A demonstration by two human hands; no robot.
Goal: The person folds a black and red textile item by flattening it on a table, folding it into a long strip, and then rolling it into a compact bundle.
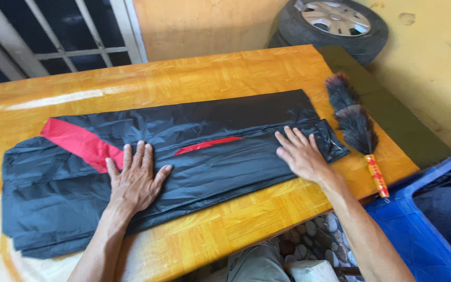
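A black raincoat-like garment (225,120) with red panels lies folded into a long flat strip across the wooden table (184,78). My left hand (134,180) presses flat on its middle-left part, fingers spread, just beside a red panel (79,143). My right hand (301,154) lies flat on the garment's right end, fingers spread, near a thin red strip (207,145). Neither hand grips anything.
A black feather duster (353,122) with a red-and-yellow handle lies on the table's right edge. A blue plastic crate (418,240) stands at the lower right. A car tyre (335,23) leans against the yellow wall behind. A window grille (53,36) is at the far left.
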